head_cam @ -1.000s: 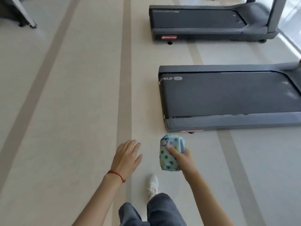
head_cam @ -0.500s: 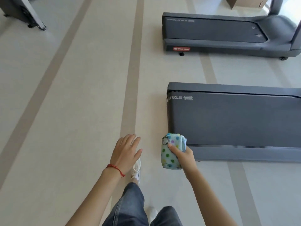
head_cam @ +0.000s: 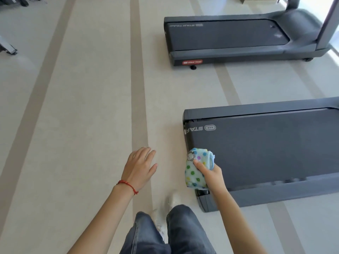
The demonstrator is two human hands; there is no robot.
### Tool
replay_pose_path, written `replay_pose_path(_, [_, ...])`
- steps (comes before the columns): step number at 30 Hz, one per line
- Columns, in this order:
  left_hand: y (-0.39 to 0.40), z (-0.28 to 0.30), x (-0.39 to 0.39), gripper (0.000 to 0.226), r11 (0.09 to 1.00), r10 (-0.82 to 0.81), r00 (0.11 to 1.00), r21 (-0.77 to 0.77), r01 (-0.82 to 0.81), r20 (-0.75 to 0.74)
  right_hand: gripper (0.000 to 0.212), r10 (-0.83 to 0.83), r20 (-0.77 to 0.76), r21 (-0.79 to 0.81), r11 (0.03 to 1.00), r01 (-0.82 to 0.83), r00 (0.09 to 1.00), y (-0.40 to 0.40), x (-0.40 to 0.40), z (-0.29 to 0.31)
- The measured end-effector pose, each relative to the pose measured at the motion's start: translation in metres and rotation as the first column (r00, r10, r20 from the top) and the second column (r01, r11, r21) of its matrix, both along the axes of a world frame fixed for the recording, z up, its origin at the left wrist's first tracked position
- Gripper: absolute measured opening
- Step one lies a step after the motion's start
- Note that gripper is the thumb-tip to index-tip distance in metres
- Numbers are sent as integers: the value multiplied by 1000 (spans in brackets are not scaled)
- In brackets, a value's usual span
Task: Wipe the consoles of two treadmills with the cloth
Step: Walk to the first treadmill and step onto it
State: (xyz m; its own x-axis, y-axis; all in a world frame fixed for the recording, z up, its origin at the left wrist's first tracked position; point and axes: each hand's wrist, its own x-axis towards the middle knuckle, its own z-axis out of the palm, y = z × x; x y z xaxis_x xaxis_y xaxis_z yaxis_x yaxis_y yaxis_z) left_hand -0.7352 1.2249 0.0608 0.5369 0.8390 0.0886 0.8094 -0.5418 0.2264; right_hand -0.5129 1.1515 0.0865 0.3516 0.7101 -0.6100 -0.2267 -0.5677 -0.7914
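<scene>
My right hand [head_cam: 211, 174] grips a folded cloth [head_cam: 196, 171], pale blue with coloured dots, held over the rear corner of the near treadmill [head_cam: 266, 153]. My left hand [head_cam: 140, 166] hangs empty with fingers spread above the floor, a red string on its wrist. A second dark treadmill [head_cam: 229, 36] lies farther ahead, its upright post [head_cam: 328, 21] rising at the top right. Neither console is in view; only the belts and rear ends show.
Pale floor with brown stripes [head_cam: 139, 99] runs ahead on the left. My jeans and a white shoe [head_cam: 174, 200] show at the bottom. Dark equipment feet [head_cam: 8, 48] stand at the far left, and a cardboard box [head_cam: 256, 0] sits at the top edge.
I have walked forward: both treadmills have slid nearer and lower in view. My right hand with the cloth is now over the near treadmill's rear corner. Hands keep their pose.
</scene>
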Motion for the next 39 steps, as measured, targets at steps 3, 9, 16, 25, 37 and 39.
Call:
replay_pose_path(3, [48, -5, 22, 46, 999, -34, 999, -14, 34, -5, 14, -27, 8, 0, 1000, 27, 1000, 43, 16, -4])
replay_pose_path(9, [149, -7, 78, 46, 994, -103, 995, -35, 103, -9, 17, -86, -4, 13, 996, 86, 996, 130, 62, -10])
replay_pose_path(16, [243, 4, 143, 47, 968, -247, 969, -42, 246, -15, 24, -206, -23, 20, 978, 206, 978, 202, 109, 0])
replay_pose_path(25, [354, 1, 245, 49, 811, -584, 810, -44, 583, -44, 30, -564, -2, -38, 825, 563, 826, 251, 153, -2])
replay_pose_path(37, [417, 7, 358, 37, 451, -891, 453, 61, 891, -38, 28, -919, 8, -17, 394, 919, 394, 265, 168, 18])
replay_pose_path(39, [415, 10, 372, 38, 412, -910, 414, 64, 909, -10, 26, -938, 9, 1, 345, 938, 345, 263, 173, 23])
